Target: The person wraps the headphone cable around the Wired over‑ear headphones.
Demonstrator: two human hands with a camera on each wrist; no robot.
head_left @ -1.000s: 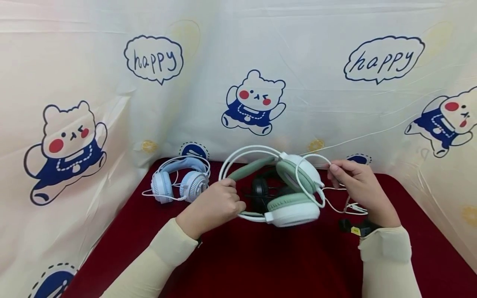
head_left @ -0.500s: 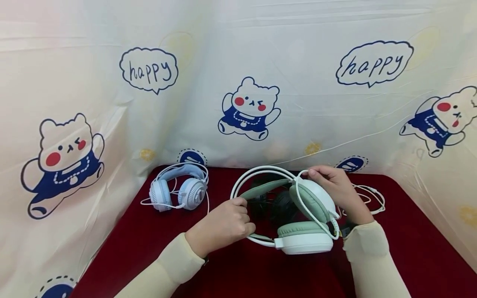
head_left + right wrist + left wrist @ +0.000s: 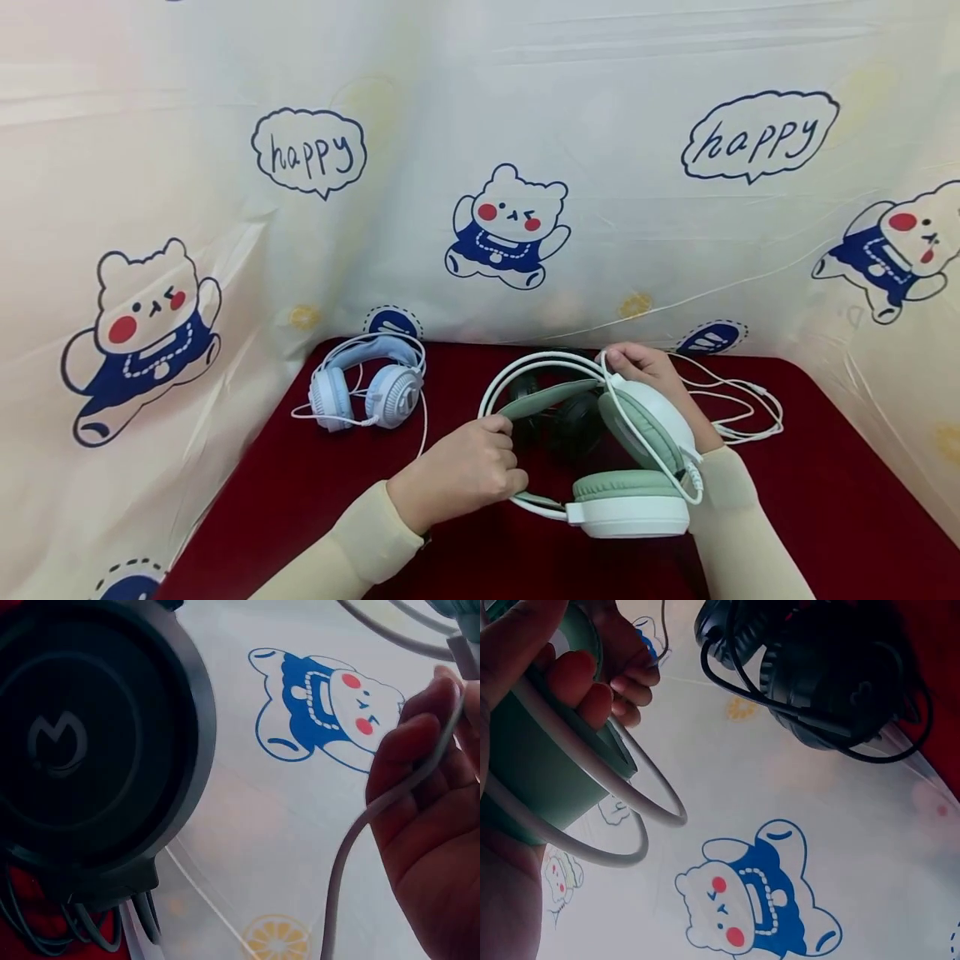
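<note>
White headphones (image 3: 633, 517) with green ear pads are held up over the red table, ear cups toward the right. My left hand (image 3: 461, 471) grips their headband; in the left wrist view its fingers curl over the green band (image 3: 551, 761) beside the white hoops. Behind the upper ear cup, my right hand (image 3: 648, 367) pinches the white cable (image 3: 604, 360) near the top of that cup. The right wrist view shows the cable (image 3: 382, 799) running across the fingers of the right hand (image 3: 427, 817).
Light blue headphones (image 3: 393, 396) stand at the back left of the red table (image 3: 285, 500). Black headphones (image 3: 577, 421) sit behind the white pair, partly hidden by it. A looped white cable (image 3: 757, 429) lies at the right. A patterned white curtain (image 3: 645, 242) encloses the table.
The headphones and my left hand have come lower and to the right. My right hand has moved left along the cable, close to the upper ear cup. The camera view has shifted slightly.
</note>
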